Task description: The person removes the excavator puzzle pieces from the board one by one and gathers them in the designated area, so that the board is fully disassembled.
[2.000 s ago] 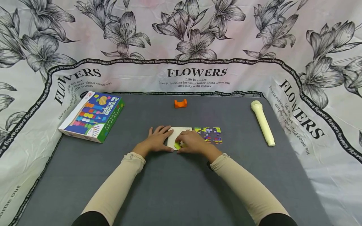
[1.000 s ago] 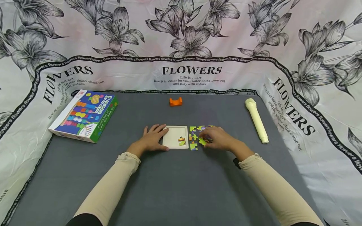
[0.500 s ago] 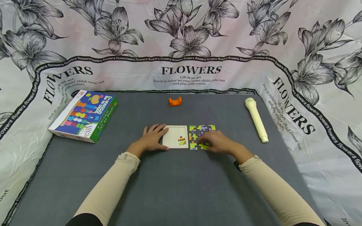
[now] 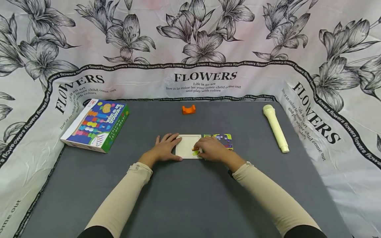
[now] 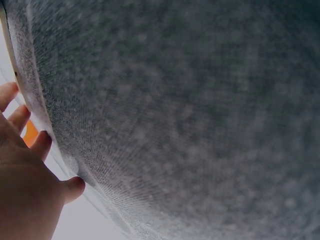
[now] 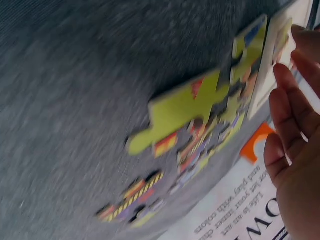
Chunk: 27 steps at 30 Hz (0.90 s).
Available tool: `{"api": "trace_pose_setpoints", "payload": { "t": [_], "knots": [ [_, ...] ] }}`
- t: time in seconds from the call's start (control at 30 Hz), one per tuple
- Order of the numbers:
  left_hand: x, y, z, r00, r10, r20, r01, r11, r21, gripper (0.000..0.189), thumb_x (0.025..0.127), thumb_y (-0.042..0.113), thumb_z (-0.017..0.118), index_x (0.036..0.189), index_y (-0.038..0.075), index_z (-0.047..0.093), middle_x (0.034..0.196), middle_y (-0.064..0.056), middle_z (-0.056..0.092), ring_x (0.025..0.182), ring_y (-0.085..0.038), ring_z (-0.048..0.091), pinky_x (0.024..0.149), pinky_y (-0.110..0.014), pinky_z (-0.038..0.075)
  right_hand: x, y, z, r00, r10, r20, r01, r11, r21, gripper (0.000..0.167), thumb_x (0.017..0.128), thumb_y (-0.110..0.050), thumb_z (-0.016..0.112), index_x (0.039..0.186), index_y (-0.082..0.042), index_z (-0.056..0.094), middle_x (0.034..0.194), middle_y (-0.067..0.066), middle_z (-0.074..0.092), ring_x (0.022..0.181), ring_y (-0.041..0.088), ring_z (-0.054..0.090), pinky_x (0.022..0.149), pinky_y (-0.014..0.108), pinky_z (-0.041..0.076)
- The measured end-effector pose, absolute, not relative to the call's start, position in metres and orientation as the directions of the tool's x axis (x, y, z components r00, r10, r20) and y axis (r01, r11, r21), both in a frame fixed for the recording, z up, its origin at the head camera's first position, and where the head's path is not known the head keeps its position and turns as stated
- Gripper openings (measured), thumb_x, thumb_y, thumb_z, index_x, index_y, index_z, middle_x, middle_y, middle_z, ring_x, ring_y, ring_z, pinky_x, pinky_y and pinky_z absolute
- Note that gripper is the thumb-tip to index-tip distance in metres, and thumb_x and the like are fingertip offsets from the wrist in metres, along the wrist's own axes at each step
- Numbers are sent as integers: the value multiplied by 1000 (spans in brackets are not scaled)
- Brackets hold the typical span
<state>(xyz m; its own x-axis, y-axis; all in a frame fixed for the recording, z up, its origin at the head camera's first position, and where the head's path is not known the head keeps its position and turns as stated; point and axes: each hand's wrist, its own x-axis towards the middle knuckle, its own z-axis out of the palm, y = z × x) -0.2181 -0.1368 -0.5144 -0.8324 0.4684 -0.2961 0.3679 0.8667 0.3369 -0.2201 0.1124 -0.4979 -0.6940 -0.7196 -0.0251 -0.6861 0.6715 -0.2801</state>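
Cardboard jigsaw pieces [image 6: 195,120], knobbed, flat.

The head view looks forward and down from above the near edge of the grey worktop [image 4: 184,198], taking in all of it, with the backdrop cloth at 12 o'clock. The left wrist view sits almost on the worktop, filled by blurred grey felt. The right wrist view is equally close, tilted, sharing the puzzle pieces [image 6: 200,125] and orange block [image 6: 256,143] with the head view.

Left hand [image 4: 164,147] flat, fingers spread, right hand [image 4: 212,149] fingers curled
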Motion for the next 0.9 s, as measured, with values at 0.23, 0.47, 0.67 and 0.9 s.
{"api": "trace_pose_setpoints", "payload": {
  "t": [0.23, 0.47, 0.67, 0.9],
  "knots": [
    [-217, -133, -516, -841, 464, -278, 364, 866, 343, 95, 80, 61, 68, 155, 21, 26, 163, -2, 16, 148, -32, 11, 111, -69, 4, -219, 107, -504, -719, -694, -26, -669, 702, -243, 23, 83, -17, 76, 106, -16, 72, 106, 0, 66, 101, 19, 62, 87, 46, 44],
    [-216, -132, -516, -838, 469, -278, 365, 862, 352, 94, 80, 60, 69, 155, 19, 28, 162, -4, 17, 148, -35, 13, 110, -70, 5, -217, 111, -502, -710, -704, -14, -678, 689, -257, 23, 84, -17, 76, 106, -16, 72, 105, 0, 67, 96, 18, 62, 84, 43, 45],
    [-216, -129, -517, -836, 483, -259, 377, 850, 368, 95, 80, 60, 69, 155, 19, 28, 162, -5, 17, 148, -35, 12, 110, -70, 3, -213, 141, -488, -732, -681, 23, -663, 704, -256, 20, 84, -18, 77, 103, -16, 73, 101, -1, 67, 94, 20, 61, 79, 43, 46],
    [-214, -133, -512, -841, 484, -241, 382, 847, 370, 94, 80, 56, 71, 154, 15, 30, 161, -9, 20, 147, -38, 15, 108, -73, 5, -206, 195, -484, -758, -650, 66, -646, 731, -218, 24, 81, -16, 78, 105, -14, 72, 99, 0, 68, 90, 21, 61, 70, 41, 43]
  ]
}}
